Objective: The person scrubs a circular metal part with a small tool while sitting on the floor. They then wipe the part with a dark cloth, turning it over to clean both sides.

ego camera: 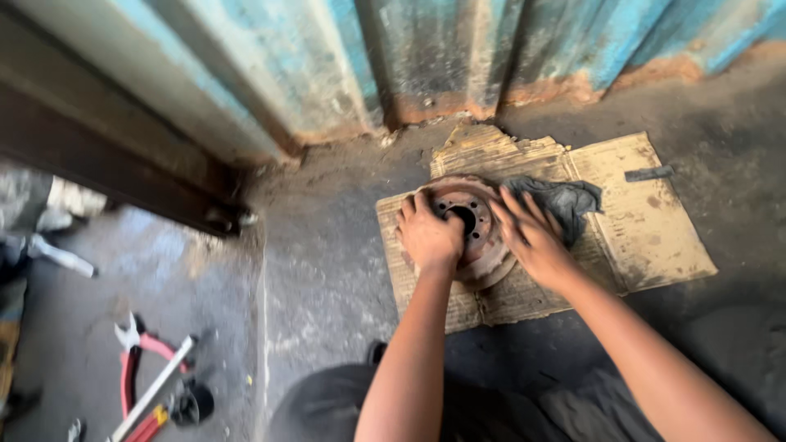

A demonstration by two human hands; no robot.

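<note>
Soft daylight, blurred, warped edges

Rusty matt metal brake disc (479,237), torn worn cardboard sheet (655,221), dull grey cloth rag (565,200), rough concrete floor (327,270)

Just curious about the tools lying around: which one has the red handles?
The pliers at lower left: they alone have red grips. The rod crossing them is pale, and the strip on the cardboard is dark grey.
</note>
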